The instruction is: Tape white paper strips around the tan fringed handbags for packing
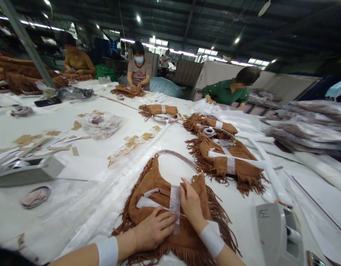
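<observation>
A brown fringed handbag [148, 184] lies flat in front of me, its wrapped handle [179, 155] arching away from me. A pale translucent strip [175, 202] runs across the middle of the bag, and white paper [145, 202] shows on its front. My left hand [155, 228] rests flat on the bag, its fingertips at the left edge of the strip. My right hand [190, 203] lies along the strip's right edge, fingers stretched toward the handle. Neither hand grips anything that I can see. White bands circle both wrists.
Several similar fringed bags [244, 151] lie to the right and beyond. Tape dispensers [280, 232] stand at right and left [29, 170]. Tan tags [134, 142] and plastic film [104, 188] cover the left side. Packed bags [311, 122] are stacked far right. Several people work around the table.
</observation>
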### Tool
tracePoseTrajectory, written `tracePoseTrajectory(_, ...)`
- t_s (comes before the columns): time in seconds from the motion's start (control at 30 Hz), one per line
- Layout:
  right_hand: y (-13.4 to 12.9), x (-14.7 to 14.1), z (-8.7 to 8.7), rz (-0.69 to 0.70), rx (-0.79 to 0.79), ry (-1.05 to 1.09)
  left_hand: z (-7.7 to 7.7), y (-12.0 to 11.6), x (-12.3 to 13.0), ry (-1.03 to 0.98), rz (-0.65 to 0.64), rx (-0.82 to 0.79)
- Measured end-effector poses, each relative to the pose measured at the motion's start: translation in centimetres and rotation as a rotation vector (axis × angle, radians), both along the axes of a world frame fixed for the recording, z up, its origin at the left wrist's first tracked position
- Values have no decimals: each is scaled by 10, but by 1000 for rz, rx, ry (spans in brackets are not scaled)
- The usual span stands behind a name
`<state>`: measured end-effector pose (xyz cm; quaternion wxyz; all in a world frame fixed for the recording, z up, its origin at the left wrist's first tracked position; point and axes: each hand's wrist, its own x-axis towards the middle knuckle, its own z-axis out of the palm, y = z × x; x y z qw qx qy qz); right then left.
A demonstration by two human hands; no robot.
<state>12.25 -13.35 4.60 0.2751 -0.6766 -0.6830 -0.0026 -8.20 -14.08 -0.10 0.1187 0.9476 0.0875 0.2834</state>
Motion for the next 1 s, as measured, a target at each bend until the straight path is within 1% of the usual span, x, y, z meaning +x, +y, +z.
tracePoseTrajectory(0.07, 26, 3, -6, 1, -9, 27, -1, 0, 0, -14, 6, 18)
tracePoseTrajectory(0.17, 47, 8, -15, 1, -32, 32, -7, 0, 0, -64, 10, 55)
tracePoseTrajectory(0.3, 57, 5, -20, -28, -78, -3, -12, 0, 1, -94, 10, 58)
tracePoseTrajectory(0.4, 64, -3, -20, -31, -155, -88, -8, 1, 0, -65, 10, 23)
tracePoseTrajectory(0.5, 69, -10, -21, -66, -242, -236, 0, 3, -2, -2, 38, -22)
tracePoseTrajectory(0.6, 72, -12, -28, -67, -264, -332, 2, 5, -2, 66, 49, -16)
tracePoseTrajectory(0.7, 73, -9, -37, -24, -268, -364, -2, 7, 0, 81, 35, 28)
tracePoseTrajectory(0.77, 75, -4, -41, -27, -292, -312, -4, 9, 2, 71, 22, 23)
tracePoseTrajectory(0.83, 79, 3, -42, -41, -343, -140, -5, 11, 3, 47, 16, 2)
tracePoseTrajectory(0.93, 87, 16, -34, -13, -433, 139, -3, 13, 4, 13, 19, 4)
tracePoseTrajectory(1.0, 92, 23, -26, 42, -501, 212, -4, 13, 5, -3, 30, 19)
